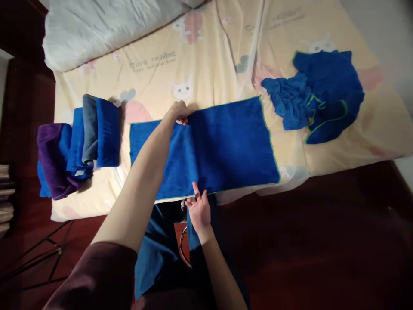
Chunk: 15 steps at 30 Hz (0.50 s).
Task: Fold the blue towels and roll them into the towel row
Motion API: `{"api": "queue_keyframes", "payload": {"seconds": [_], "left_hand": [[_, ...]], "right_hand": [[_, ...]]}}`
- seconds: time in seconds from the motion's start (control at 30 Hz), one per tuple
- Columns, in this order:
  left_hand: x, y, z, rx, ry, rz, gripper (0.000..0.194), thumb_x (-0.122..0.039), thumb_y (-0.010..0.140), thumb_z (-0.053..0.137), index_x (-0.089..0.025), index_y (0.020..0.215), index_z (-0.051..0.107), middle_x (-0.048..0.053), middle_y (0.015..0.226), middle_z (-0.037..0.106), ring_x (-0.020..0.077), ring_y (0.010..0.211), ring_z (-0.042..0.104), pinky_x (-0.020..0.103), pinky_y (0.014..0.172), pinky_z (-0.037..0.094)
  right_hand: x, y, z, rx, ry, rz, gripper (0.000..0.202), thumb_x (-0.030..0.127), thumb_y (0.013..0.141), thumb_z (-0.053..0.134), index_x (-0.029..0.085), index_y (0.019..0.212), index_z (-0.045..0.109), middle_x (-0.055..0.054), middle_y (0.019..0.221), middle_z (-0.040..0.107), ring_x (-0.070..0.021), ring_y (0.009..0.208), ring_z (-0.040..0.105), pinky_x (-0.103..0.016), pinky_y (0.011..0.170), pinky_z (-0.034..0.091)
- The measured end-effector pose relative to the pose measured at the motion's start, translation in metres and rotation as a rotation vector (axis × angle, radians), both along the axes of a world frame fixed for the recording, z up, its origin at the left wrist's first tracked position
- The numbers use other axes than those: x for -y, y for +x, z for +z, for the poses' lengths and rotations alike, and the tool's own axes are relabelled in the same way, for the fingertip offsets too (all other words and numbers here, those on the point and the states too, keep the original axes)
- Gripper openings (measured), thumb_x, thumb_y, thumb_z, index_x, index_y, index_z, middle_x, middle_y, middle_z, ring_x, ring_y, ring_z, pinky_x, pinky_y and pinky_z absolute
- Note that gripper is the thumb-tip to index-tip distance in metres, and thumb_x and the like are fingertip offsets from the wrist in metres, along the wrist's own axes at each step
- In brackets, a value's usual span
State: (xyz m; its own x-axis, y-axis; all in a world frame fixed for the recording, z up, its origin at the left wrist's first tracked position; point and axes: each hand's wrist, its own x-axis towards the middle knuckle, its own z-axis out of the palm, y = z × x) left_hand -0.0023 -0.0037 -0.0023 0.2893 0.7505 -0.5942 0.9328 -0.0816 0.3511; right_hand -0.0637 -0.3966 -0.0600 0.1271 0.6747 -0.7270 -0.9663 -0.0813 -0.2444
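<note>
A blue towel (232,146) with thin green edging lies spread flat, a soft ridge running across its middle. At its far edge, my left hand (181,113) is closed with curled fingers on the cloth, at the top of that ridge. My right hand (198,210) is at the near edge with its palm turned up. Its fingers are apart, and the index finger reaches over the towel's border in line with the ridge. My left forearm crosses over the left part of the towel and hides some of it.
On the left are several folded towels, including a purple one (51,159), a grey one (90,129) and a blue one (108,133). Crumpled blue cloths (338,86) lie at right. A patterned bed sheet (213,64) lies beneath; a pale bundle (106,30) sits behind.
</note>
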Motion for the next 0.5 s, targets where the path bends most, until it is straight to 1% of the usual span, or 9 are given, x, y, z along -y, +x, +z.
{"api": "queue_keyframes", "payload": {"seconds": [0.07, 0.13, 0.2, 0.23, 0.3, 0.4, 0.43, 0.5], "left_hand": [[0.001, -0.002, -0.001, 0.000, 0.025, -0.010, 0.044, -0.036, 0.105, 0.055, 0.004, 0.114, 0.071, 0.016, 0.089, 0.070, 0.0274, 0.101, 0.075, 0.036, 0.092, 0.059], [0.000, -0.005, 0.001, 0.038, 0.100, -0.003, 0.042, -0.033, 0.104, 0.054, 0.005, 0.113, 0.071, 0.016, 0.090, 0.070, 0.0265, 0.102, 0.074, 0.036, 0.095, 0.058], [-0.001, -0.007, 0.008, 0.096, 0.167, 0.010, 0.043, -0.032, 0.102, 0.055, 0.006, 0.116, 0.069, 0.015, 0.092, 0.070, 0.0254, 0.103, 0.072, 0.037, 0.098, 0.057], [-0.001, -0.008, 0.014, 0.124, 0.190, 0.021, 0.043, -0.031, 0.102, 0.055, 0.007, 0.117, 0.068, 0.015, 0.093, 0.069, 0.0251, 0.103, 0.072, 0.037, 0.099, 0.057], [0.001, -0.013, 0.030, 0.175, 0.219, 0.062, 0.042, -0.030, 0.100, 0.056, 0.007, 0.117, 0.067, 0.016, 0.094, 0.069, 0.0252, 0.102, 0.071, 0.039, 0.099, 0.058], [0.006, -0.024, 0.059, 0.289, 0.243, 0.153, 0.033, -0.028, 0.098, 0.061, 0.003, 0.107, 0.068, 0.016, 0.091, 0.068, 0.0259, 0.097, 0.071, 0.042, 0.095, 0.060], [0.008, -0.029, 0.070, 0.362, 0.252, 0.185, 0.029, -0.027, 0.097, 0.063, 0.001, 0.103, 0.067, 0.015, 0.088, 0.068, 0.0254, 0.094, 0.071, 0.042, 0.092, 0.060], [0.014, -0.040, 0.093, 0.602, 0.255, 0.242, 0.020, -0.025, 0.093, 0.069, -0.005, 0.094, 0.066, 0.012, 0.079, 0.065, 0.0240, 0.085, 0.070, 0.040, 0.084, 0.061]], "right_hand": [[0.002, 0.000, 0.000, -0.006, -0.020, 0.006, 0.043, 0.041, 0.111, 0.035, 0.025, 0.115, 0.074, -0.004, 0.156, 0.061, -0.0118, 0.068, 0.067, -0.030, 0.074, 0.066], [0.005, -0.001, 0.000, -0.013, -0.034, 0.011, 0.043, 0.040, 0.112, 0.034, 0.025, 0.112, 0.074, -0.004, 0.155, 0.062, -0.0127, 0.073, 0.071, -0.030, 0.075, 0.066], [0.007, -0.003, -0.001, 0.001, -0.026, 0.000, 0.044, 0.039, 0.112, 0.033, 0.024, 0.108, 0.074, -0.005, 0.152, 0.064, -0.0143, 0.080, 0.075, -0.030, 0.074, 0.066], [0.008, -0.004, 0.000, 0.022, -0.012, -0.009, 0.044, 0.039, 0.112, 0.033, 0.024, 0.107, 0.074, -0.007, 0.151, 0.065, -0.0154, 0.084, 0.077, -0.030, 0.074, 0.066], [0.009, -0.005, 0.003, 0.090, 0.020, -0.029, 0.040, 0.042, 0.111, 0.039, 0.023, 0.102, 0.073, -0.009, 0.145, 0.069, -0.0179, 0.088, 0.078, -0.031, 0.074, 0.065], [0.015, 0.003, 0.014, 0.243, 0.057, -0.034, 0.035, 0.051, 0.103, 0.060, 0.020, 0.091, 0.072, -0.012, 0.135, 0.075, -0.0217, 0.089, 0.080, -0.032, 0.072, 0.065], [0.018, 0.010, 0.020, 0.306, 0.071, -0.029, 0.037, 0.055, 0.098, 0.067, 0.020, 0.087, 0.072, -0.013, 0.131, 0.076, -0.0229, 0.089, 0.081, -0.032, 0.071, 0.065], [0.027, 0.029, 0.037, 0.449, 0.117, -0.006, 0.041, 0.059, 0.091, 0.075, 0.019, 0.084, 0.072, -0.014, 0.127, 0.078, -0.0246, 0.090, 0.081, -0.032, 0.069, 0.065]]}}
